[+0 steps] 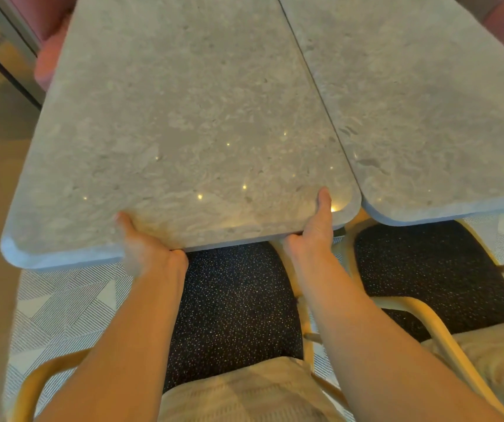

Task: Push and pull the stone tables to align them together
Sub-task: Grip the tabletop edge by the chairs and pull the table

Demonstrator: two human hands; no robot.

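Observation:
Two grey stone tables stand side by side. The left stone table [183, 117] fills the middle of the head view, and the right stone table [427, 102] runs off the right edge. A thin dark seam separates them, and their near edges are not level. My left hand [144, 248] grips the left table's near edge, thumb on top and fingers hidden underneath. My right hand [311, 229] holds the same edge close to its right corner, thumb resting on the surface.
Under the near edges stand two chairs with dark speckled seats [235, 300] [427, 275] and curved yellow wooden frames [436, 324]. A patterned pale rug [61, 306] covers the floor. Pink upholstered seating [49, 56] sits beyond the far left corner.

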